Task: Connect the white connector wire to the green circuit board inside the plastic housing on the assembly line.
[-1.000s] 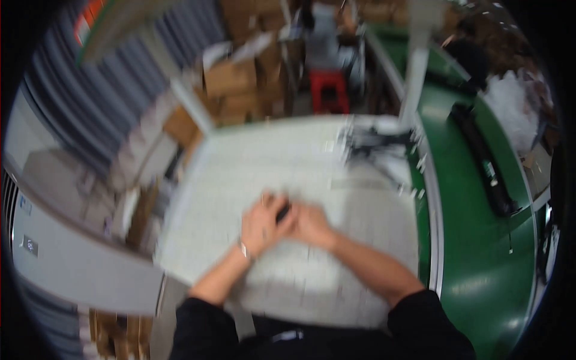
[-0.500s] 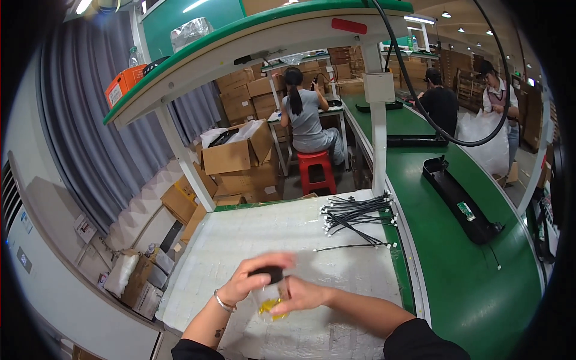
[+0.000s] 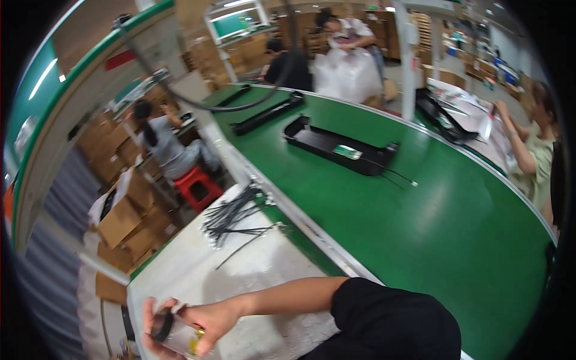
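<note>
At the lower left, a clear jar (image 3: 181, 339) with a bit of yellow content is held over the white work surface. It is tilted, its black lid (image 3: 161, 324) toward the left. My right hand (image 3: 217, 319) is closed around the jar's body. Fingers of my left hand (image 3: 148, 319) curl about the black lid from the far left; the rest of that hand runs down out of view. I cannot tell whether the lid is still screwed tight. Beyond the hands lies a bundle of black cables (image 3: 231, 215) with white connectors, and one loose cable (image 3: 246, 245) beside it.
A green conveyor belt (image 3: 384, 231) runs along the right, carrying a black housing (image 3: 336, 147) with a small green circuit board, and other black housings (image 3: 267, 114). A metal rail (image 3: 288, 216) edges it. Several people work around it. Cardboard boxes (image 3: 135, 219) and a red stool (image 3: 198, 187) stand left.
The head view has swung right, so the hands and jar now appear at the lower left. More of the belt and a person at the right have come into view. Both hands stay on the jar.
</note>
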`<state>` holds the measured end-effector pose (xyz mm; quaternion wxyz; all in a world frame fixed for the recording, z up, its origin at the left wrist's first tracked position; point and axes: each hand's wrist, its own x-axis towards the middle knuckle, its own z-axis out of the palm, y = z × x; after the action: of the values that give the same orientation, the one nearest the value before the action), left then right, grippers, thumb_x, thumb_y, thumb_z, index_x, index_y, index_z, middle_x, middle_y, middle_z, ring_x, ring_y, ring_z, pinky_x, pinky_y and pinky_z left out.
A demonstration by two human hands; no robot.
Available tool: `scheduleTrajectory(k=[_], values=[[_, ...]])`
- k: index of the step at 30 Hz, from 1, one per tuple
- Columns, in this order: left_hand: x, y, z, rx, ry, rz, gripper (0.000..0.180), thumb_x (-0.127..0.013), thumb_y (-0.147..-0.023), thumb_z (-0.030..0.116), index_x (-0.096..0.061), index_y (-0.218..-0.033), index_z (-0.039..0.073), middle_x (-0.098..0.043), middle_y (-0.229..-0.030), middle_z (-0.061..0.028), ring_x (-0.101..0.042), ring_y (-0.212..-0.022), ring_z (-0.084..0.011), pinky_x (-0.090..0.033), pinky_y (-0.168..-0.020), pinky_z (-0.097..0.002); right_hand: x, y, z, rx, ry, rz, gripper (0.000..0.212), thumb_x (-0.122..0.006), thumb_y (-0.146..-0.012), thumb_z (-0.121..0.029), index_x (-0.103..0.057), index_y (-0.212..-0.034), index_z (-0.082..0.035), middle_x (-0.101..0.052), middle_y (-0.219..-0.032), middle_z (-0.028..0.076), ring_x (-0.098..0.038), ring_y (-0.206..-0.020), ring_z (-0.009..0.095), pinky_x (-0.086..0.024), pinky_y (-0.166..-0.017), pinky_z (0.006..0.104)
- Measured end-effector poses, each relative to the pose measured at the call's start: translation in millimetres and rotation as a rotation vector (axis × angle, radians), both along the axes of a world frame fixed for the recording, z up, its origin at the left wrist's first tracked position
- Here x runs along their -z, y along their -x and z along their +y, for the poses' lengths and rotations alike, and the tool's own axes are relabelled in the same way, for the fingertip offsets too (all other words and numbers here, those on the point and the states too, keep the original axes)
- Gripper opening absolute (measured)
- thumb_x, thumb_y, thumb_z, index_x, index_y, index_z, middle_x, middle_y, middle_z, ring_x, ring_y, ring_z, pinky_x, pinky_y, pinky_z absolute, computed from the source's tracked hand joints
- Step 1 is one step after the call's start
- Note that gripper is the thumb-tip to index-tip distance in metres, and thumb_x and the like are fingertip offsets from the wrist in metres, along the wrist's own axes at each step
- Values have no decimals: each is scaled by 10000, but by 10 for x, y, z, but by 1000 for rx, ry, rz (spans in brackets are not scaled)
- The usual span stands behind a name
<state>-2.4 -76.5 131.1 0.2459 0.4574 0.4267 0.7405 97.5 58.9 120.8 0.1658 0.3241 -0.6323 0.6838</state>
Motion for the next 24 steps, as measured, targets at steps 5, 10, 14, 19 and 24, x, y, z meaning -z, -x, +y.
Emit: scheduleTrajectory(k=[5,10,14,19,24], values=[[-223,-179,69,-232,97,332,542,-623,-864,232,-414,-1313,13,-512,-1230,-173,-509,-1111,-301,-411,-965,-393,6,-99,74,873,-352,104,442,-729,-502,-308,-533,-742,6,-626,-795,162,-610,-769,351,-480,-665,406],[86,-148,320,-363,-580,483,539,-425,-948,432,-394,-1260,-6,-544,-1067,-231,-566,-868,-279,-490,-684,-349,-269,-115,39,63,-668,-445,856,-772,-734,-429,-311,-1388,-125,-429,-1385,154,-488,-1177,296,-379,-998,346],[153,-199,403,-348,-500,589,616,-345,-963,501,-353,-1304,-12,-554,-1025,-302,-593,-827,-323,-503,-646,-347,89,-23,-91,33,-13,146,619,-816,-702,-368,-533,-1156,-57,-605,-1060,145,-608,-895,269,-483,-798,346],[-377,-487,-37,-204,289,257,584,-471,-939,369,-391,-1324,-63,-568,-1117,-294,-578,-1013,-379,-433,-932,-439,-99,-114,90,323,-344,-125,289,-786,-737,-247,-653,-860,-23,-612,-819,93,-617,-716,263,-514,-670,317],[-582,185,-276,-474,380,606,882,-823,-588,418,-458,-1229,-67,-620,-1072,-162,-615,-1000,-239,-465,-906,-360,48,96,185,355,-197,-119,362,-725,-769,-262,-607,-982,6,-632,-837,86,-601,-763,156,-488,-676,309]])
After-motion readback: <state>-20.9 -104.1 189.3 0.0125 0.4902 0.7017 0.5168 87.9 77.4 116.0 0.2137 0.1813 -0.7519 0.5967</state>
